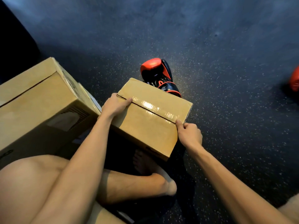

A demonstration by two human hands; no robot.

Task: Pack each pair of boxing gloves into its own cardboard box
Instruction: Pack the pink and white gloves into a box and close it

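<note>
Cardboard box [146, 130], the small one, sits on the floor [226, 78] right in front of the person's crossed legs. Its flaps are shut and a shiny strip of tape [155, 109] runs along the top seam. The left hand [113, 105] lies open over the box's left end, fingers straight, one of them pressing along the seam. The right hand [190, 135] is at the box's right edge with fingers curled, thumb and forefinger pinching the tape's end down over the corner. To me this looks like the last touch of sealing. What is inside I cannot see, though I would guess one pair is packed.

Left of the small box, and close against it, stands a larger box [40, 97] with its flaps closed; whether it is filled I cannot tell.

Just behind the small box a red and black glove [155, 71] lies on the floor, partly hidden by it. Well off to the box's right, another red glove [294, 80] shows blurred at the picture's edge. Those two, at least, still want packing.
</note>
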